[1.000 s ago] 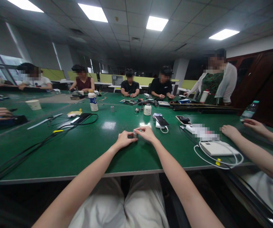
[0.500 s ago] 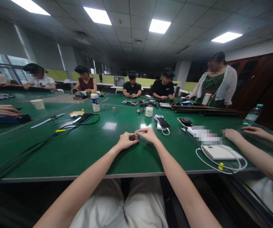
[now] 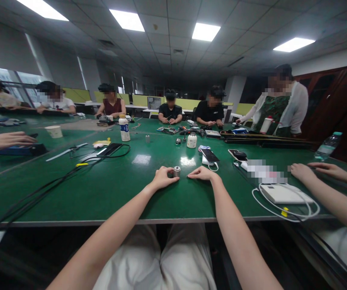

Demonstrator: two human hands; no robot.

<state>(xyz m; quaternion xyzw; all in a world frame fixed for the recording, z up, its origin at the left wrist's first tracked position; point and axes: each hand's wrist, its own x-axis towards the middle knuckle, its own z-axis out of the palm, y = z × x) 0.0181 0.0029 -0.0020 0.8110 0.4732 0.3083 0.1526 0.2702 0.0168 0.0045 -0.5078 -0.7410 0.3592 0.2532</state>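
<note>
A short silver metal cylinder (image 3: 177,172) stands upright on the green table, a small dark spot in the middle of its top. Thumb and fingers of my left hand (image 3: 161,178) are closed around its left and near sides. Just to the right, apart from the cylinder, my right hand (image 3: 202,173) is low over the tabletop with thumb and fingertips pinched together. Whatever may be between those fingertips is too small to make out. Farther off, a similar small metal cylinder (image 3: 147,139) stands on the table.
Beyond my hands are a white jar (image 3: 192,141), a bottle (image 3: 124,129) and a phone (image 3: 210,155). Black cables (image 3: 61,181) cross the left side. A white device (image 3: 282,194) with a cable and another person's hands (image 3: 303,172) are at the right.
My right hand has left the top of the cylinder and moved right. The cylinder's top now shows, and my left hand still grips it.
</note>
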